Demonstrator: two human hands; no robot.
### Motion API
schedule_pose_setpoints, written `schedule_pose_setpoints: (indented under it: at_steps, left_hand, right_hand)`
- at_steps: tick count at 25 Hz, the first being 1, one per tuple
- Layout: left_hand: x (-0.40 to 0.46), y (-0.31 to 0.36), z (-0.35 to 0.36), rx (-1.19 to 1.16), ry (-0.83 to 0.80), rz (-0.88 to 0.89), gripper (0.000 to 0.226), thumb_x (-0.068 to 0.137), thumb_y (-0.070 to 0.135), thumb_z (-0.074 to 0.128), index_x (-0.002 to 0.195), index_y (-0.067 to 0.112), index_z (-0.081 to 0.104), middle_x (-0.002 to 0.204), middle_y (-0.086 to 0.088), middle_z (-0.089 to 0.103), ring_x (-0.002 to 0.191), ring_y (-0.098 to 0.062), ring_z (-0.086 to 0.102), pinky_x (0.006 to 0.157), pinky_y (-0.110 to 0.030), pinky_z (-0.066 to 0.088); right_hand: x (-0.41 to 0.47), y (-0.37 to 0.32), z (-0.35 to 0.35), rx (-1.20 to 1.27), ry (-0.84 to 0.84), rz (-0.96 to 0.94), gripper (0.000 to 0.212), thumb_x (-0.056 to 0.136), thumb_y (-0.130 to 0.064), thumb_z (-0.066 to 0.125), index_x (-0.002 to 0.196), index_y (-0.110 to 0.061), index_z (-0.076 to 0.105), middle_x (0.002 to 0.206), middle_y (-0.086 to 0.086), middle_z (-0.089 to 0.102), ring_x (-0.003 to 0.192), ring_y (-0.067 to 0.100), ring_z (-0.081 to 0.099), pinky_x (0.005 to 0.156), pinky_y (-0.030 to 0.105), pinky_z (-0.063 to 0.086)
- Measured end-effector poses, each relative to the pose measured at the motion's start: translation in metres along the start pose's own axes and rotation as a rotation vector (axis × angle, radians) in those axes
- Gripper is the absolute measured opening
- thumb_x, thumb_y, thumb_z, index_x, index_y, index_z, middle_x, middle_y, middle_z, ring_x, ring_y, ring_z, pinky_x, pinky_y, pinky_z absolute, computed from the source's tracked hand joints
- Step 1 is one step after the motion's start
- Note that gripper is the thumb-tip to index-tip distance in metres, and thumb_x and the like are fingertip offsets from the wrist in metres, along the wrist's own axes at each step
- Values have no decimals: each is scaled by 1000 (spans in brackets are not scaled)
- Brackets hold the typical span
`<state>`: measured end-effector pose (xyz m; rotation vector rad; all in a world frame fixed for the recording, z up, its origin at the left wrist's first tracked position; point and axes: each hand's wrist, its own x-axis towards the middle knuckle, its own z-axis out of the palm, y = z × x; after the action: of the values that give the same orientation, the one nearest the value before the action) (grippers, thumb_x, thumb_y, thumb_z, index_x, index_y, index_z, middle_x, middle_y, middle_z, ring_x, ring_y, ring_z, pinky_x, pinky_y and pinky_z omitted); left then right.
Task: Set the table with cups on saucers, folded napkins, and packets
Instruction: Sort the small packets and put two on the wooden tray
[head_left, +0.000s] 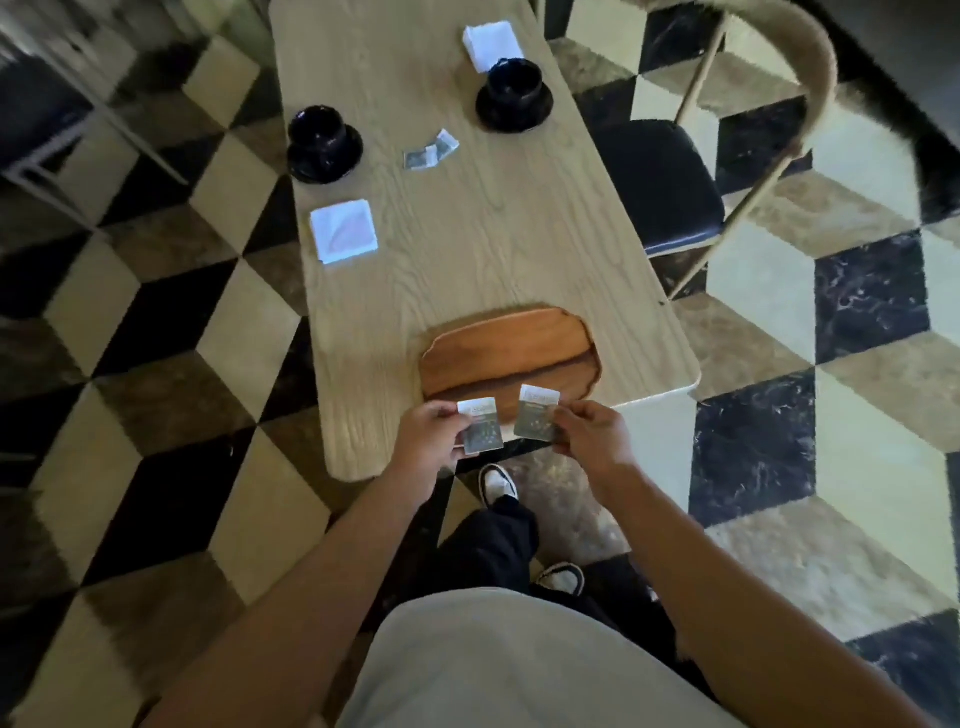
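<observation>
Both hands sit at the near edge of the light wooden table (467, 249), just in front of the oval dark-brown wooden tray (511, 351). Left hand (431, 434) pinches a small grey-and-white packet (480, 426); right hand (587, 431) pinches a second grey-and-white packet (536, 414), the two packets side by side, apart. Beyond the tray: white folded napkin (344, 232) at far left, black cup on black saucer (323, 144) past it. Two more small packets (431, 149) lie mid-table, overlapping. Second black cup on saucer (514, 93) far right, second white napkin (492, 44) behind it, touching.
</observation>
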<state>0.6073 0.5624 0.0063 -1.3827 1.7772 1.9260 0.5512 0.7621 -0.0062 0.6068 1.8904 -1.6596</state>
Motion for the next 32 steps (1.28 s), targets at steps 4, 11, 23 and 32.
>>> schedule_pose_setpoints:
  at_steps: [4, 11, 23, 32]
  left_hand:
    - [33, 2, -14, -44, 84, -46, 9, 85, 0, 73, 85, 9, 72, 92, -19, 75, 84, -30, 76, 74, -43, 64]
    - [72, 25, 8, 88, 93, 35, 5, 86, 6, 75, 90, 8, 73, 89, -7, 73, 76, -22, 75, 57, -28, 62]
    - [92, 29, 24, 510, 224, 208, 12, 87, 19, 72, 90, 7, 75, 85, -7, 75, 78, -23, 72, 76, -44, 59]
    - [94, 32, 25, 639, 254, 242, 14, 91, 24, 71, 93, 10, 67, 89, 0, 70, 83, -17, 64, 74, -31, 49]
  right_hand:
    - [36, -19, 18, -135, -23, 6, 12, 94, -10, 66, 84, -13, 73, 89, 10, 75, 75, 20, 68, 71, 35, 58]
    - [91, -43, 12, -286, 21, 7, 12, 92, -5, 70, 83, -12, 70, 88, 10, 72, 70, 16, 69, 68, 36, 63]
    - [134, -56, 19, -820, -19, -211, 17, 85, -32, 74, 73, -34, 62, 74, -20, 64, 67, -2, 58, 51, 7, 34]
    - [137, -53, 23, -881, -24, -277, 8, 87, -23, 71, 89, -24, 64, 83, -10, 68, 66, -3, 56, 47, 7, 35]
